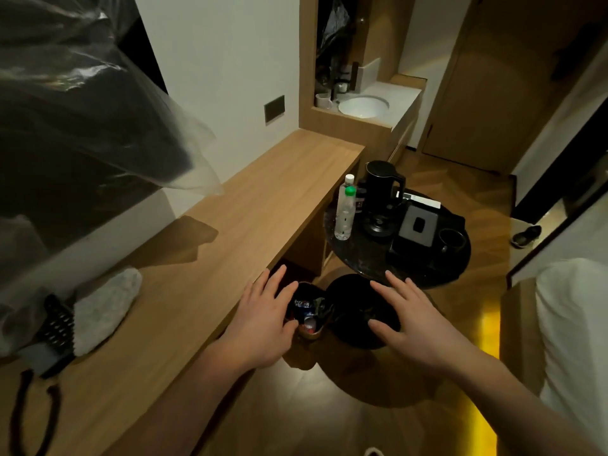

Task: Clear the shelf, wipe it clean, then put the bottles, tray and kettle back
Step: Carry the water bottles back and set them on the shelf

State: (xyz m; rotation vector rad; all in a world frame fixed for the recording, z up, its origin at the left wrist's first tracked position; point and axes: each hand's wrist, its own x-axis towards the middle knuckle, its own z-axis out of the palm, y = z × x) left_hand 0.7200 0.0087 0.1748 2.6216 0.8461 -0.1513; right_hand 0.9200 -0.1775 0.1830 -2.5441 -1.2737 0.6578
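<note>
The long wooden shelf (250, 205) runs along the white wall, its far stretch bare. A white cloth (105, 304) lies on its near left part. Two clear water bottles (344, 212), one white-capped and one green-capped, stand on a round black side table (358, 261) past the shelf's end. The black kettle (383, 189) sits on its base beside them, and a black tray (424, 238) with a grey box and a dark cup lies to the right. My left hand (263, 320) and my right hand (404, 311) hover with fingers spread, holding nothing.
A small bin (309, 314) with rubbish and a round black bin (358, 311) stand on the floor under my hands. Plastic-wrapped dark clothing (82, 103) hangs at the upper left. A black comb-like item (56, 324) lies on the shelf. A washbasin (363, 106) is beyond; a bed corner (572, 324) is at right.
</note>
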